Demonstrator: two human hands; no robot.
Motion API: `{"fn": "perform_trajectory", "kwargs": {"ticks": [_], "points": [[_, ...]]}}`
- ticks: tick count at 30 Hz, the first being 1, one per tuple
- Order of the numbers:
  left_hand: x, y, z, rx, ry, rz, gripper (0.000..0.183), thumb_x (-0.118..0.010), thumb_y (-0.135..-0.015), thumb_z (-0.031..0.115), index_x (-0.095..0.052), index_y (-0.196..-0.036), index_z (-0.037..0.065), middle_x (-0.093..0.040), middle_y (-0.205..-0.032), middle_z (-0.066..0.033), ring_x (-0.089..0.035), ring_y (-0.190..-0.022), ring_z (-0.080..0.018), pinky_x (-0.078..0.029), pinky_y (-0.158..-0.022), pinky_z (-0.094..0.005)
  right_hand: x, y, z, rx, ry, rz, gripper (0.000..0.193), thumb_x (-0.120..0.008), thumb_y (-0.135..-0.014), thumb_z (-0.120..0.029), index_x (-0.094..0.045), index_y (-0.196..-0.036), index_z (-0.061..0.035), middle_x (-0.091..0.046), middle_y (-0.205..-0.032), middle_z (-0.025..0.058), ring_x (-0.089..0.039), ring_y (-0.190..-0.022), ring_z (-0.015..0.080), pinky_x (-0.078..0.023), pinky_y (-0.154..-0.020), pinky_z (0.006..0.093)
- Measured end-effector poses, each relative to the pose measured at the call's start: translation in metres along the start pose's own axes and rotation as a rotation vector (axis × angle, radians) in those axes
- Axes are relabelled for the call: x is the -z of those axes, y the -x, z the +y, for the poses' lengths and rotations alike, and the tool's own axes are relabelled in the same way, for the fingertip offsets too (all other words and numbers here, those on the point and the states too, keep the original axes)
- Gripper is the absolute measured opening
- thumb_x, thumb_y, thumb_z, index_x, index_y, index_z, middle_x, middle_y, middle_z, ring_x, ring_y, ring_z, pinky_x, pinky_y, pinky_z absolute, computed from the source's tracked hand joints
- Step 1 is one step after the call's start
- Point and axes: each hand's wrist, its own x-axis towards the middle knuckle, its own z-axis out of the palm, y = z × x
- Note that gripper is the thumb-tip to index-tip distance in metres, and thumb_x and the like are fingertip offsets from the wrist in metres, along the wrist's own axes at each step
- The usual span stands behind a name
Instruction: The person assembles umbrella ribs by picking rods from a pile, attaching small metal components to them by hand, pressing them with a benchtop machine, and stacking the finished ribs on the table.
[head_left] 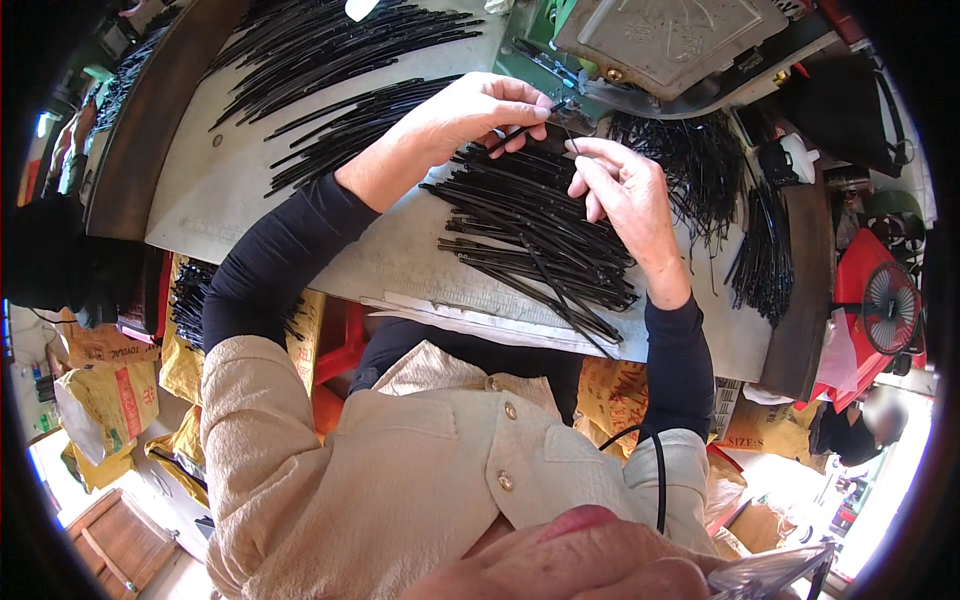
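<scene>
My left hand is closed in a pinch on a thin black strip, at the front of the machine. Just right of it, my right hand has thumb and forefinger together near a thin dark strand. Whether this strand belongs to the strip in my left hand I cannot tell. Beneath both hands lies a loose pile of long black strips, some reaching toward the table's near edge. Small parts of the machine at my left fingertips are too small to make out.
More black strips lie in rows on the grey table at the left. Bundles of thinner black strands are right of my hands. A small fan stands far right. Yellow sacks sit below the table, and another person is at lower right.
</scene>
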Motion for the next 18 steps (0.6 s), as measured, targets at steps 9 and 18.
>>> {"fn": "perform_trajectory", "kwargs": {"ticks": [9,18], "points": [[0.0004,-0.0016,-0.0025,-0.013,-0.021,-0.025,0.024,-0.06,-0.087,0.027,-0.061,-0.099,0.007,-0.061,-0.078,-0.0006,-0.052,-0.06,-0.0047,-0.039,-0.049,-0.0163,0.001,0.0009,-0.0014,-0.019,-0.023,-0.01,0.024,-0.052,-0.087,-0.009,-0.059,-0.105,0.0048,-0.061,-0.067,0.0057,-0.048,-0.047,0.0043,-0.04,-0.045,0.0184],[-0.0016,0.0003,0.0009,-0.029,-0.023,-0.014,0.025,-0.06,-0.086,0.027,-0.061,-0.099,0.006,-0.06,-0.076,-0.0005,-0.052,-0.06,-0.0046,-0.038,-0.048,-0.0165,0.0022,0.0015,-0.0024,-0.021,-0.055,-0.023,0.024,-0.051,-0.088,-0.009,-0.059,-0.105,0.0052,-0.061,-0.067,0.0056,-0.048,-0.048,0.0043,-0.04,-0.045,0.0181]]}}
